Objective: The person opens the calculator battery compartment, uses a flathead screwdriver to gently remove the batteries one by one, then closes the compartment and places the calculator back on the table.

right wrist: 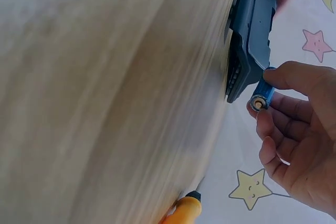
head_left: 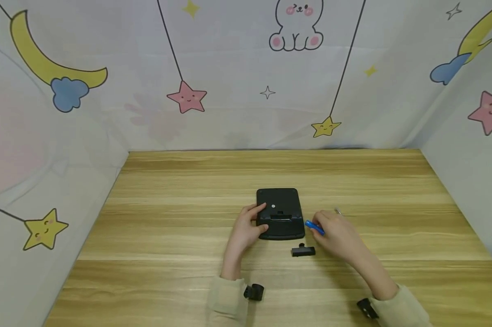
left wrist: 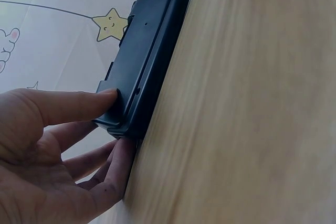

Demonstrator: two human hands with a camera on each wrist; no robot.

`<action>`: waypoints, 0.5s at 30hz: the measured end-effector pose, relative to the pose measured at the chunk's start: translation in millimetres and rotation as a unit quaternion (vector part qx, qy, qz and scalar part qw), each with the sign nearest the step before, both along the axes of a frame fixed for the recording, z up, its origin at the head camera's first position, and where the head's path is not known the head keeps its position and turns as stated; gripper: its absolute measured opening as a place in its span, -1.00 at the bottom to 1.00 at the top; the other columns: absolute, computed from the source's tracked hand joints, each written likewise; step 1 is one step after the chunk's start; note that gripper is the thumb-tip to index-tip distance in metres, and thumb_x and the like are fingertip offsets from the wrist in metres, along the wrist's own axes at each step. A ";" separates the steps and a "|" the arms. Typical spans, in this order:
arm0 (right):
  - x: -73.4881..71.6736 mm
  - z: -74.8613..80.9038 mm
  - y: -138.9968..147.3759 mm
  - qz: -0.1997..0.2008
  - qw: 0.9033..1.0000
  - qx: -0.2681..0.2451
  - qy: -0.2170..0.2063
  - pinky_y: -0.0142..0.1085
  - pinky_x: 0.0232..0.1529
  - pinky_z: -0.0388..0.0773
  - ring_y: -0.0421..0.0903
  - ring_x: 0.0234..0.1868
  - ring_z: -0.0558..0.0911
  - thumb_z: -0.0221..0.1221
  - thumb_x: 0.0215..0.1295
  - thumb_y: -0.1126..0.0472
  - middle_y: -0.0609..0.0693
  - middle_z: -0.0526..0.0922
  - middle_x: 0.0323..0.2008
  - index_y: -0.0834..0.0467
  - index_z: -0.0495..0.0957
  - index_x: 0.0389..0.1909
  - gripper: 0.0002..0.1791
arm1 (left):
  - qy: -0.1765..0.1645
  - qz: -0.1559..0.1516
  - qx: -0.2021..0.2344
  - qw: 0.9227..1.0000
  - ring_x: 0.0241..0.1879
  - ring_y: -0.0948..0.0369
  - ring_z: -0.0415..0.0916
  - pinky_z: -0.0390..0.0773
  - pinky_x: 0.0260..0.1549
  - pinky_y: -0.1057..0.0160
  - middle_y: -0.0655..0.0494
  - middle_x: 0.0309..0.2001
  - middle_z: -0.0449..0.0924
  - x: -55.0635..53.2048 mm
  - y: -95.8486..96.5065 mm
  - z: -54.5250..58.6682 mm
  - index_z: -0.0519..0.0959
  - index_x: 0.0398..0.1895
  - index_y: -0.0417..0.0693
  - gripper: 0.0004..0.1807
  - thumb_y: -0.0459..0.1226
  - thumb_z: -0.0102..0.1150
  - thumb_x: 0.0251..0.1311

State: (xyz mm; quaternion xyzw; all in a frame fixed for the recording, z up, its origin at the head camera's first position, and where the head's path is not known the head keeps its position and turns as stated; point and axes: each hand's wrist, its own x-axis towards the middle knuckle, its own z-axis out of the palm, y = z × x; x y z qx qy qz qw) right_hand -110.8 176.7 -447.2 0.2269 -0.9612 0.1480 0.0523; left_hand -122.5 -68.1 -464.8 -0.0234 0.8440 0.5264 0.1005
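Observation:
A black calculator [head_left: 287,204] lies face down on the wooden table, its battery slot [head_left: 280,217] uncovered. My left hand [head_left: 245,227] grips its left side, the thumb on the back and fingers along the edge. Just off the calculator's right side, my right hand [head_left: 337,236] pinches a blue battery [head_left: 314,227] between thumb and fingers. One metal end of the battery [right wrist: 262,97] shows in the right wrist view. Between the hands, in front of the calculator, sits the small black battery cover [head_left: 303,251].
A screwdriver with a yellow-orange handle [right wrist: 185,211] shows low in the right wrist view. In the head view only its metal shaft [head_left: 338,210] peeks out behind my right hand. Printed cloth walls [head_left: 229,127] enclose the table [head_left: 168,204] at the back and sides.

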 end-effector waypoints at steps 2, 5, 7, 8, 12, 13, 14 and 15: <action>0.0 0.2 2.0 0.005 1.000 0.001 0.000 -0.44 -0.49 0.29 -0.29 -0.53 0.32 0.33 0.09 0.24 -0.14 0.50 -0.53 0.12 0.54 -0.44 -0.87 | 0.000 0.001 -0.001 1.000 0.18 -0.06 0.40 0.45 0.10 -0.06 -0.09 0.37 0.28 -0.1 0.2 0.8 0.47 0.28 0.07 -0.36 -0.42 0.29 0.07; -0.3 -0.1 4.7 0.012 1.000 0.004 0.001 -0.43 -0.49 0.29 -0.29 -0.54 0.31 0.33 0.09 0.25 -0.15 0.49 -0.53 0.12 0.54 -0.44 -0.87 | 0.001 0.001 -0.001 1.000 0.17 -0.06 0.40 0.45 0.08 -0.07 -0.09 0.36 0.28 -0.4 0.4 1.6 0.47 0.28 0.07 -0.36 -0.42 0.29 0.07; -0.8 -0.6 6.7 0.015 1.000 0.005 -0.001 -0.44 -0.50 0.28 -0.30 -0.54 0.30 0.33 0.08 0.26 -0.15 0.48 -0.53 0.12 0.54 -0.44 -0.87 | -0.001 0.003 0.001 1.000 0.17 -0.05 0.39 0.45 0.08 -0.07 -0.09 0.37 0.28 -0.4 0.6 2.1 0.47 0.28 0.08 -0.36 -0.41 0.29 0.07; -1.1 -1.1 7.6 0.015 1.000 0.007 -0.002 -0.44 -0.50 0.28 -0.30 -0.55 0.30 0.33 0.08 0.26 -0.15 0.48 -0.53 0.12 0.54 -0.44 -0.87 | -0.001 0.003 0.001 1.000 0.17 -0.05 0.39 0.45 0.07 -0.07 -0.09 0.36 0.29 -0.4 0.7 2.4 0.47 0.28 0.08 -0.36 -0.41 0.29 0.07; -2.4 -3.2 10.7 0.019 1.000 0.009 -0.007 -0.45 -0.51 0.26 -0.30 -0.56 0.29 0.34 0.08 0.25 -0.15 0.47 -0.55 0.12 0.53 -0.45 -0.86 | 0.000 0.003 0.000 1.000 0.17 -0.05 0.39 0.45 0.08 -0.08 -0.09 0.36 0.29 -0.6 0.9 3.4 0.47 0.28 0.08 -0.37 -0.41 0.30 0.07; -2.6 -3.6 11.4 0.020 1.000 0.010 -0.007 -0.45 -0.51 0.25 -0.30 -0.57 0.28 0.34 0.09 0.25 -0.15 0.46 -0.55 0.11 0.53 -0.46 -0.85 | 0.000 0.003 -0.001 1.000 0.18 -0.06 0.39 0.45 0.08 -0.08 -0.09 0.36 0.29 -0.8 1.0 3.5 0.47 0.28 0.08 -0.37 -0.41 0.30 0.07; -2.7 -4.0 12.1 0.020 1.000 0.012 -0.005 -0.45 -0.51 0.25 -0.30 -0.57 0.28 0.35 0.09 0.24 -0.16 0.45 -0.56 0.11 0.52 -0.47 -0.84 | 0.000 0.003 -0.001 1.000 0.18 -0.06 0.39 0.45 0.08 -0.08 -0.09 0.36 0.29 -0.8 1.1 3.4 0.47 0.28 0.08 -0.37 -0.41 0.30 0.07; -2.7 -4.1 12.7 0.021 1.000 0.013 -0.005 -0.45 -0.52 0.23 -0.30 -0.58 0.27 0.35 0.09 0.23 -0.16 0.44 -0.57 0.10 0.51 -0.49 -0.83 | -0.001 0.003 -0.002 1.000 0.18 -0.06 0.38 0.45 0.08 -0.08 -0.09 0.36 0.29 -1.0 1.1 3.3 0.47 0.28 0.08 -0.37 -0.41 0.30 0.07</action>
